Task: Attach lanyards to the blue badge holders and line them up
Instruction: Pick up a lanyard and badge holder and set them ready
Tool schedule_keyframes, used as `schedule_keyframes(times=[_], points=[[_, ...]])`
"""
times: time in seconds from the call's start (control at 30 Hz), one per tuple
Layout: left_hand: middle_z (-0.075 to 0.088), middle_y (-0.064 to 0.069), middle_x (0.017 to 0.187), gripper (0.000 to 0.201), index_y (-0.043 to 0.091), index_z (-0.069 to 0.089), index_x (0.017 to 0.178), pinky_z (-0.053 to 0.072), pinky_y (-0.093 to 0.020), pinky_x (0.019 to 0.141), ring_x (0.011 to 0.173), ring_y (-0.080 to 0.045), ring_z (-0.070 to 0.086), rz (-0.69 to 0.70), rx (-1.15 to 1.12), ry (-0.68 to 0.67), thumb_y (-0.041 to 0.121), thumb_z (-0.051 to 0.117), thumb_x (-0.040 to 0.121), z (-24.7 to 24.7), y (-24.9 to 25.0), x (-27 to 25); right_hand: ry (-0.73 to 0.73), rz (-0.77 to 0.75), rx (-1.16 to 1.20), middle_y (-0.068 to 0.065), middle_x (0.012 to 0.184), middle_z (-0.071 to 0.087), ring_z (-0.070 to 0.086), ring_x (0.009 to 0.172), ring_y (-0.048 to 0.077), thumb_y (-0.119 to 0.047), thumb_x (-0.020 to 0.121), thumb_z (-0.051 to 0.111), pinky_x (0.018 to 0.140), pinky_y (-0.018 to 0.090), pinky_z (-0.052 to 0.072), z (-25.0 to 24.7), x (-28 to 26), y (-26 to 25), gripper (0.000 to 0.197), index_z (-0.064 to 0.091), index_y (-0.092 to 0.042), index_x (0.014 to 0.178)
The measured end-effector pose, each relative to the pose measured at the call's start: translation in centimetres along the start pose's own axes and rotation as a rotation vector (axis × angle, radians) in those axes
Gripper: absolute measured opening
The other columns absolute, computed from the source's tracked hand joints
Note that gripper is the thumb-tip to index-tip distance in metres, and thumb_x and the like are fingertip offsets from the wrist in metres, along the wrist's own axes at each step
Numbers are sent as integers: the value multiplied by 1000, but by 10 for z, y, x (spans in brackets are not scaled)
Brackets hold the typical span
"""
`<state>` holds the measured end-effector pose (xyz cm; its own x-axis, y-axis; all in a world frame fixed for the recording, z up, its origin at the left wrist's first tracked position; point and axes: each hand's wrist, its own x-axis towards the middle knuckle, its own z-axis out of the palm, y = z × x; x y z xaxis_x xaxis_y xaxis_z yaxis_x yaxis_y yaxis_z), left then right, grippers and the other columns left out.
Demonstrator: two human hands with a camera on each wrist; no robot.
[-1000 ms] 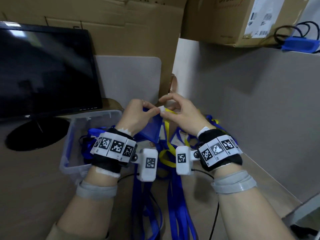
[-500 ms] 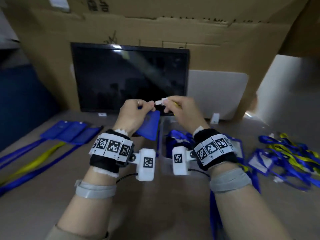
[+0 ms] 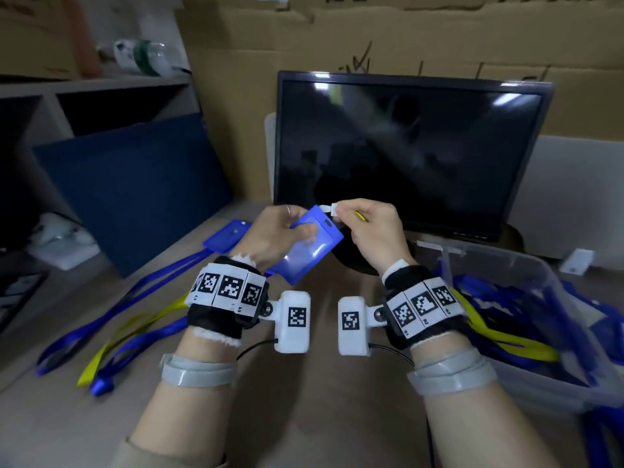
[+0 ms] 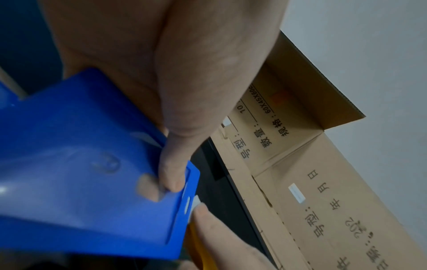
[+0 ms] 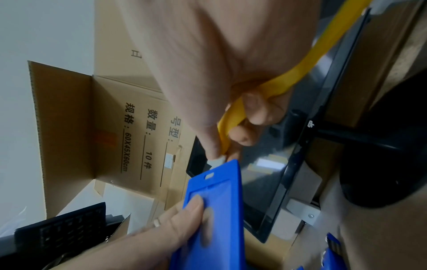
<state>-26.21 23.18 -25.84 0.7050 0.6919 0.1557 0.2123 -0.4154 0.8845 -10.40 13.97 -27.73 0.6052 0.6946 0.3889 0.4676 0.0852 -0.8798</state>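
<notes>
We see a person's two hands raised above a table (image 3: pixel 324 417), in front of a dark monitor (image 3: pixel 405 153). The left hand (image 3: pixel 273 236) has its grip clamped on a blue badge holder (image 3: pixel 312 246), thumb on the clear front and fingers behind, holding it tilted in the air. The right hand (image 3: pixel 374 231) pinches the small white clip (image 3: pixel 329 208) of a yellow lanyard (image 5: pixel 298 71), its grip closed on that clip, which sits right at the holder's top edge beside the slot (image 5: pixel 209 176).

We judge the clip is not yet through the slot. The opening is narrow, so a slight tilt of the holder could make the clip slide off the edge. The lanyard trails back toward a clear bin (image 3: pixel 526 265) full of tangled straps; a snag there could tug the clip away. Pressing hard on the smooth front could let the holder twist or slip. Finished holders (image 3: pixel 228 234) lie at the left, well clear.
</notes>
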Motion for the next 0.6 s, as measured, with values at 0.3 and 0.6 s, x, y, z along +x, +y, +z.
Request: schedule_keyframes(times=[0.3,0.6], points=[[71,-7,80,17,24,73,97,48,-23,78,74,-9,61,-23,-5,-106,12,61,98,-5,-21,22,-7,67,83,-1,80,76,55,49,-5,-16,95,62,59,17,40,25,12,22,12,73,-12,95],[77,-8,83,38,17,63,124,56,-27,78,79,-11,72,-5,-30,-41,8,73,89,-16,-27,25,-54,-1,53,-2,79,76,72,82,9,-18,95,64,83,29,55,26,10,16,10,74,-19,94]])
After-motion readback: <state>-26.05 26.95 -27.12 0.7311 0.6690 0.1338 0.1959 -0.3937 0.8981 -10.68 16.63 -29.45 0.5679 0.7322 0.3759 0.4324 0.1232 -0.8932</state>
